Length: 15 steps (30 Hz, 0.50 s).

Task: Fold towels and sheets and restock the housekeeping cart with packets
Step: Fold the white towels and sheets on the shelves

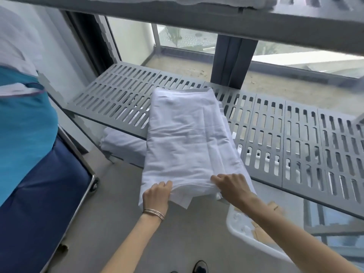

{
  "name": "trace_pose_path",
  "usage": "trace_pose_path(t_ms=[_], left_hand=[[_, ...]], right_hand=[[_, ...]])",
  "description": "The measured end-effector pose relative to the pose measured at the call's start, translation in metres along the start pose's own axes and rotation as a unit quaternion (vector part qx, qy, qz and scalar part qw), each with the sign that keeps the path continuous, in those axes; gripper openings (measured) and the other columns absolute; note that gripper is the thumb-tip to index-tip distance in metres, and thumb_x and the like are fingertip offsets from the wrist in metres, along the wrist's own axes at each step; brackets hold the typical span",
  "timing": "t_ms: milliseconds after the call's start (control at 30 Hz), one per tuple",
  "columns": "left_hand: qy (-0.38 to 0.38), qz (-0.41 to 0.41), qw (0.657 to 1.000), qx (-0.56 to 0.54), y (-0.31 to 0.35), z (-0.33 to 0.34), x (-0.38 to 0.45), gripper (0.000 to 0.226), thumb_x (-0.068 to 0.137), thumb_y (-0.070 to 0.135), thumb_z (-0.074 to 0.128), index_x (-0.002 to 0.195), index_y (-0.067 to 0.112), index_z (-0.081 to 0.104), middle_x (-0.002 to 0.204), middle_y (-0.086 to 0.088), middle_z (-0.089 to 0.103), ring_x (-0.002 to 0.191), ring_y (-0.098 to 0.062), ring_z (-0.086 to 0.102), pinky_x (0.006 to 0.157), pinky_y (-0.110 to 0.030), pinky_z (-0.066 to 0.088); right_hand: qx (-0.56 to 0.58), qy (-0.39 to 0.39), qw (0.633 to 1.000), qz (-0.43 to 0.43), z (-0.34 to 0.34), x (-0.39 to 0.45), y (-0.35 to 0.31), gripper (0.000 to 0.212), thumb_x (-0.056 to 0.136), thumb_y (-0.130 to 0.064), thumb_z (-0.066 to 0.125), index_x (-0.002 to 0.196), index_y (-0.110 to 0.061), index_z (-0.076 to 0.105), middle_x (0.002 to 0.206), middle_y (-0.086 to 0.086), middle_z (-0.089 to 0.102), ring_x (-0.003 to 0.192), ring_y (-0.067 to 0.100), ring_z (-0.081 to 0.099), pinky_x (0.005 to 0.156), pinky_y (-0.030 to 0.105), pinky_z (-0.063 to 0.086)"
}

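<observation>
Holding the near edge of a folded white sheet (189, 138), your left hand (156, 196) curls its fingers into the fabric at the near-left corner, and your right hand (230, 186) pinches the layered hem beside it. You have the sheet lying lengthwise on the grey slotted shelf (295, 134), its near end overhanging the shelf's front edge. Other items: more folded white linen (122, 142) on the tier below, a blue cart bag (39, 194) at left, a white tray (246, 231) under your right forearm.

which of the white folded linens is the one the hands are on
The folded sheet lying on the grey slotted shelf, overhanging its front edge; left hand and right hand grip its near end. The other bundle sits untouched on the level below.
</observation>
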<state>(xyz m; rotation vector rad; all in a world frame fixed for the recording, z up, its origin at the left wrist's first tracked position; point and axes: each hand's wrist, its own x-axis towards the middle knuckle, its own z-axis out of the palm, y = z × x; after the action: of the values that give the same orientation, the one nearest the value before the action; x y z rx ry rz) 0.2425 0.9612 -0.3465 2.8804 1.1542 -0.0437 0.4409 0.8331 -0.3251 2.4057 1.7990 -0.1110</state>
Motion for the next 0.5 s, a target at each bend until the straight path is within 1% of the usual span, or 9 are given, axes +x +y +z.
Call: trace_pose_path(t_ms=[67,167,233,267,300,333,367,400,500], left_hand=[[-0.003,0.020,1.000,0.000,-0.007,-0.014,-0.022,0.058,0.005,-0.007,0.078,0.053,0.018,0.058,0.039,0.002,0.043,0.029,-0.017,0.044,0.031,-0.014,0.026],[-0.034,0.053,0.998,0.019,-0.015,-0.051,-0.052,0.057,0.009,0.004,0.081,0.057,0.023,0.058,0.044,0.004,0.050,0.035,-0.017,0.053,0.031,-0.018,0.033],[-0.083,0.070,0.994,0.017,-0.018,-0.083,-0.075,0.044,0.037,0.016,0.083,0.074,0.027,0.062,0.062,0.004,0.064,0.057,-0.017,0.066,0.044,-0.023,0.044],[-0.077,0.084,0.993,0.012,-0.021,-0.097,-0.086,0.036,0.053,0.020,0.079,0.083,0.028,0.062,0.075,0.003,0.067,0.071,-0.019,0.068,0.054,-0.024,0.047],[-0.085,0.102,0.991,0.031,-0.024,-0.109,-0.096,0.030,0.067,0.021,0.069,0.095,0.027,0.060,0.089,0.002,0.068,0.086,-0.021,0.067,0.065,-0.026,0.048],[-0.107,0.122,0.986,0.041,-0.028,-0.121,-0.106,0.027,0.077,0.021,0.059,0.104,0.026,0.056,0.101,0.000,0.066,0.098,-0.025,0.063,0.075,-0.027,0.046],[-0.142,0.124,0.981,0.053,-0.031,-0.136,-0.116,0.027,0.082,0.022,0.052,0.109,0.026,0.053,0.108,0.000,0.064,0.105,-0.027,0.060,0.079,-0.028,0.043],[-0.143,0.140,0.978,0.065,-0.034,-0.146,-0.124,0.027,0.083,0.024,0.049,0.110,0.025,0.051,0.110,0.000,0.063,0.106,-0.027,0.059,0.079,-0.028,0.041],[-0.064,0.161,0.982,0.076,-0.041,-0.177,-0.135,0.026,0.082,0.029,0.050,0.108,0.025,0.052,0.105,0.001,0.064,0.101,-0.027,0.061,0.074,-0.027,0.038]], right_hand=[[0.005,-0.009,1.000,-0.012,-0.007,-0.018,-0.009,0.049,0.023,-0.027,0.084,0.062,-0.026,0.056,0.046,-0.008,0.052,0.031,0.018,0.050,0.038,0.021,0.016],[-0.004,-0.010,1.000,0.001,-0.030,-0.052,-0.033,0.042,0.028,-0.021,0.080,0.061,-0.027,0.055,0.047,-0.008,0.055,0.033,0.018,0.052,0.034,0.024,0.024],[-0.019,0.020,1.000,-0.004,-0.050,-0.073,-0.048,0.034,0.043,-0.021,0.078,0.071,-0.026,0.058,0.059,-0.007,0.061,0.046,0.020,0.059,0.042,0.026,0.028],[-0.024,0.033,0.999,0.001,-0.057,-0.084,-0.054,0.029,0.054,-0.022,0.075,0.078,-0.026,0.059,0.067,-0.007,0.065,0.056,0.021,0.063,0.047,0.026,0.028],[-0.021,0.044,0.999,0.001,-0.068,-0.096,-0.061,0.028,0.056,-0.023,0.075,0.079,-0.027,0.059,0.068,-0.007,0.065,0.057,0.022,0.063,0.048,0.025,0.027],[-0.009,0.060,0.998,-0.009,-0.076,-0.108,-0.066,0.032,0.046,-0.025,0.078,0.072,-0.028,0.059,0.060,-0.009,0.063,0.048,0.020,0.060,0.044,0.023,0.025],[-0.005,0.063,0.998,-0.006,-0.088,-0.120,-0.073,0.037,0.033,-0.026,0.079,0.064,-0.029,0.058,0.051,-0.011,0.060,0.038,0.017,0.055,0.038,0.021,0.022],[-0.011,0.070,0.997,-0.003,-0.098,-0.129,-0.079,0.040,0.025,-0.027,0.078,0.060,-0.031,0.057,0.046,-0.012,0.057,0.032,0.016,0.051,0.034,0.020,0.022],[-0.020,0.132,0.991,0.000,-0.119,-0.148,-0.086,0.042,0.024,-0.025,0.079,0.061,-0.032,0.062,0.047,-0.012,0.058,0.032,0.015,0.052,0.032,0.017,0.031]])
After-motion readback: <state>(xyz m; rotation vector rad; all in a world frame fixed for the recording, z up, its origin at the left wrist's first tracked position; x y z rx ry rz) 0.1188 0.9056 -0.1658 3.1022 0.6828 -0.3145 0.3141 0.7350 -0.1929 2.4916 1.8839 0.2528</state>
